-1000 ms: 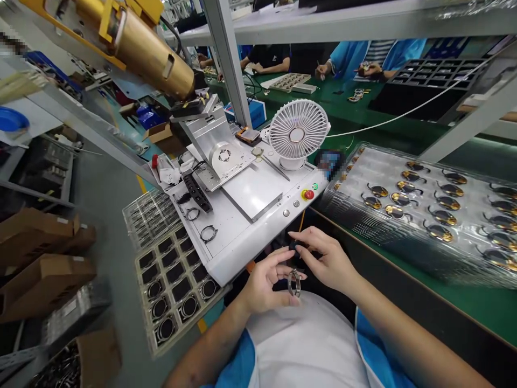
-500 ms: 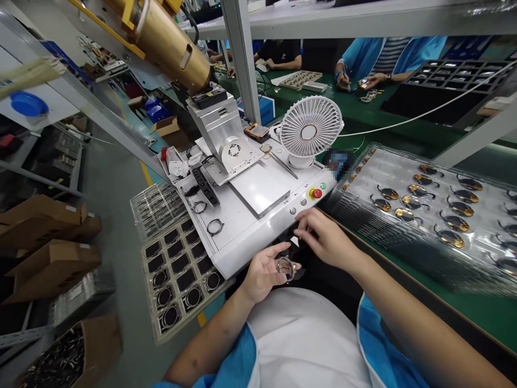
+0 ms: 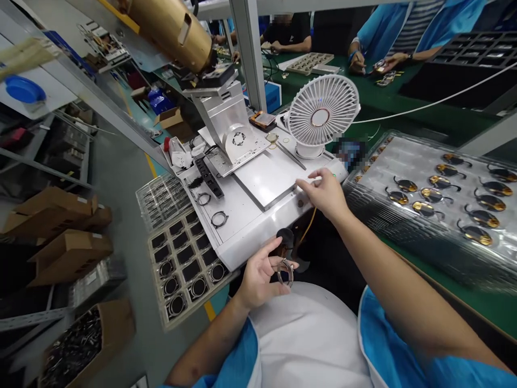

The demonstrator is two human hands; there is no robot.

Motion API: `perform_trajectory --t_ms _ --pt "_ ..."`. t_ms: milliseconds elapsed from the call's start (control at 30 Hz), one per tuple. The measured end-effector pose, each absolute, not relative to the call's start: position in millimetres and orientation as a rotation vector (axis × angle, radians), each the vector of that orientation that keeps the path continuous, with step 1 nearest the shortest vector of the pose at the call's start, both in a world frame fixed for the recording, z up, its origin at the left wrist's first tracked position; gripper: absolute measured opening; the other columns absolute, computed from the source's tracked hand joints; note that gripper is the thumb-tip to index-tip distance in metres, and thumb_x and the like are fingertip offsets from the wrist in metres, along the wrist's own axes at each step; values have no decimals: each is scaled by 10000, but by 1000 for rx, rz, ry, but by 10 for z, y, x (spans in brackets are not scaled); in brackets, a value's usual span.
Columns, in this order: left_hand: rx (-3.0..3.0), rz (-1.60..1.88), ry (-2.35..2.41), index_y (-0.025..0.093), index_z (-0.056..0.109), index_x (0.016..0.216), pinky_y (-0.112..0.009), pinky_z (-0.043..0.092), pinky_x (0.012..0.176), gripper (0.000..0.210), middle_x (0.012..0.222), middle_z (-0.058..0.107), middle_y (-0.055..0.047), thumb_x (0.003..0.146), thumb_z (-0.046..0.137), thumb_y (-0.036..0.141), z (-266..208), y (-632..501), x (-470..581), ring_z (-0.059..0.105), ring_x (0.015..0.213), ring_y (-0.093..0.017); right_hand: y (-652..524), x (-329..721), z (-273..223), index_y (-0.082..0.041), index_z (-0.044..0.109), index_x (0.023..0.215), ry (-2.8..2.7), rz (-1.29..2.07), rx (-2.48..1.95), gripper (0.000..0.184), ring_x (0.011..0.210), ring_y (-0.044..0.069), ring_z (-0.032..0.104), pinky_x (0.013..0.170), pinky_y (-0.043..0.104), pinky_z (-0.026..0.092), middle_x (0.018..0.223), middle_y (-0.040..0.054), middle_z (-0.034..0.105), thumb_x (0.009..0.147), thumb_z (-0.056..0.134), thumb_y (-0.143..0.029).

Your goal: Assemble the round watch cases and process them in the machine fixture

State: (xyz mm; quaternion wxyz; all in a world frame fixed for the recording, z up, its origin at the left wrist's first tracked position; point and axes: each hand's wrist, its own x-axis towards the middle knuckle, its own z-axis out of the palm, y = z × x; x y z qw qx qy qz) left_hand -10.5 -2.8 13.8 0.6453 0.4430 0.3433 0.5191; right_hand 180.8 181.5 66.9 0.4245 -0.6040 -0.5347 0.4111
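My left hand [image 3: 260, 275] is in front of my body, closed on a round metal watch case [image 3: 286, 272], a thin silvery ring held upright at the fingertips. Its fingers partly cover the ring. Over the front edge of the white machine [image 3: 246, 237] hovers my right hand [image 3: 325, 194], fingers half curled and slightly apart, with nothing visible in them. Closest to those fingertips lie the tweezers [image 3: 291, 153], beside a metal plate [image 3: 269, 178] on the machine top. Behind them is a small round part [image 3: 272, 138].
A white fan [image 3: 321, 110] stands behind my right hand. Black rings [image 3: 219, 219] lie on the machine's left side. Trays of watch parts [image 3: 159, 280] sit at left; a clear tray [image 3: 404, 161] with dark-and-gold round parts is at right. A gold cylinder [image 3: 173, 32] hangs overhead. Co-workers sit opposite.
My right hand has moved up and forward from near the left hand to the machine's front edge, over its buttons. My left hand keeps the watch case. The view has shifted slightly.
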Motion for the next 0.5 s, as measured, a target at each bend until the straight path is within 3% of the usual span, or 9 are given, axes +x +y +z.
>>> perform_trajectory --t_ms 67,133,233,333,400,500 --pt "1220 1231 847 297 431 1566 -416 632 917 1059 1678 320 -236 658 974 320 93 -42 -91 763 1080 -303 1507 1845 564 -214 523 798 -1335 1063 -1412 355 419 121 509 443 232 385 506 -53 550 848 790 -443" --pt "1480 1243 920 344 334 1608 -450 639 948 1092 1731 169 -228 705 943 274 60 -29 -53 763 1091 -299 1171 1844 460 -195 593 757 -1355 1255 -1300 405 491 142 579 478 251 447 586 3 631 838 782 -544" --pt "1840 1067 1000 323 146 1662 -478 630 997 1167 1727 155 -255 765 892 281 53 26 24 741 1147 -320 802 1795 350 -173 734 965 -1287 1503 -1148 471 800 236 740 702 328 598 906 99 778 771 835 -590" --pt "2011 846 1032 296 39 1671 -496 593 1065 1214 1726 167 -252 785 868 283 73 84 86 698 1234 -349 706 1765 332 -188 753 1112 -1134 1533 -1124 528 958 264 751 836 373 615 1038 112 790 757 860 -564" --pt "2000 853 987 304 93 1667 -496 599 1058 1174 1728 174 -243 785 868 280 81 104 103 723 1193 -335 739 1786 365 -188 771 1096 -1070 1566 -1139 520 883 248 756 780 359 624 983 103 796 747 869 -561" --pt "1803 1062 892 306 310 1608 -462 650 972 1046 1734 138 -244 748 906 298 77 109 88 763 1109 -312 791 1851 446 -176 788 994 -1036 1649 -1117 484 737 211 745 696 326 632 847 81 787 717 890 -560"
